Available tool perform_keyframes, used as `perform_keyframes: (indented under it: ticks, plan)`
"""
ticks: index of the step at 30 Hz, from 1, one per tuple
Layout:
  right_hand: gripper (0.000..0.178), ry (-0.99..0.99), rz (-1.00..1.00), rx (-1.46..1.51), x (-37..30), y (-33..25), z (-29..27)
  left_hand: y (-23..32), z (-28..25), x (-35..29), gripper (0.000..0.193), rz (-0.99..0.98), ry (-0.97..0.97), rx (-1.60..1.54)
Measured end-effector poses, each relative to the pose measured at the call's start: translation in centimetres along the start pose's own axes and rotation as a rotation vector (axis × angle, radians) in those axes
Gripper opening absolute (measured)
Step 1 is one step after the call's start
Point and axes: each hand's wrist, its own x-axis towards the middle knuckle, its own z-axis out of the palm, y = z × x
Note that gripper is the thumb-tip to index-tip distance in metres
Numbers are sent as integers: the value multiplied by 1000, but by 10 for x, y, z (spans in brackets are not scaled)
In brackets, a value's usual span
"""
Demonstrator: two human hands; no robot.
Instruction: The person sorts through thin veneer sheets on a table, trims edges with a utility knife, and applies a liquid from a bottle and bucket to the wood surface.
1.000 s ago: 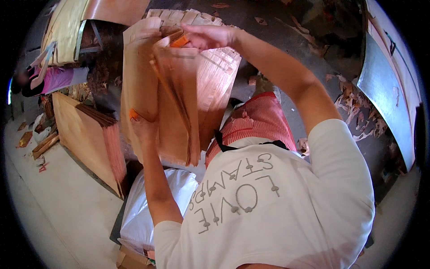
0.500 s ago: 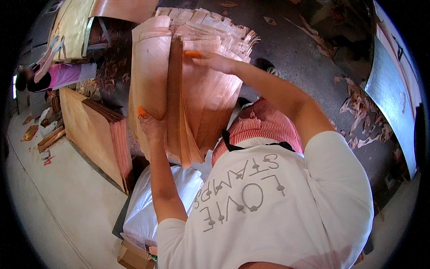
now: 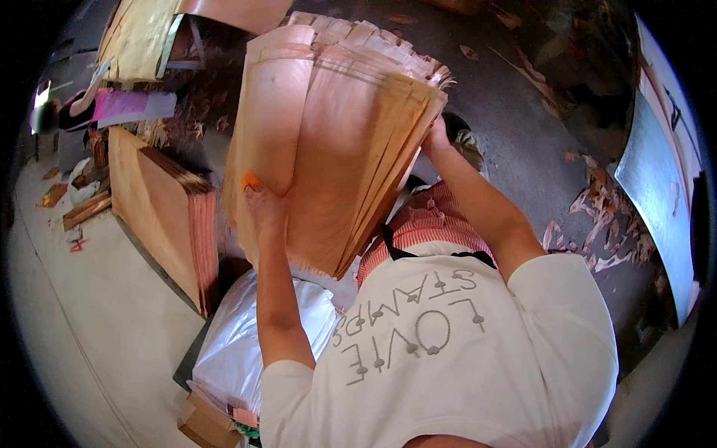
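Note:
A tall stack of thin wood veneer sheets (image 3: 351, 149) stands before me, its far ends ragged and layered. On its left side lies a paler, slightly curled veneer sheet (image 3: 276, 112). My left hand (image 3: 267, 209) is at that sheet's near end, an orange cover on one fingertip, and appears closed on its edge. At the stack's right edge, my right hand (image 3: 437, 138) grips the side of several fanned veneer sheets; its fingers are partly hidden behind them.
Left of the stack leans another pile of sheets (image 3: 160, 213). A plastic-wrapped bundle (image 3: 239, 336) and a cardboard box (image 3: 209, 422) sit near my left arm. Veneer scraps (image 3: 597, 209) litter the floor at right. A person in pink (image 3: 123, 106) is beside a far-left table (image 3: 138, 45).
My right hand has moved from the middle of the stack to its right edge. The brown sheets now spread rightward over the stack. My left hand stays at the pale sheet's near end.

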Motion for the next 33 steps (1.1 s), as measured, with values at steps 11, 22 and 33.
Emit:
perform_keyframes:
  ticks: [11,22,33]
  plan:
    - [46,-271,311,-372,-26,-98,69,-4,11,7,103,-43,-19,-195]
    - [46,-674,596,-1494,56,-105,122,-2,7,4,91,-72,-37,39]
    - [33,-669,380,-1421,39,-92,128,-17,-1,5,64,-151,108,-244]
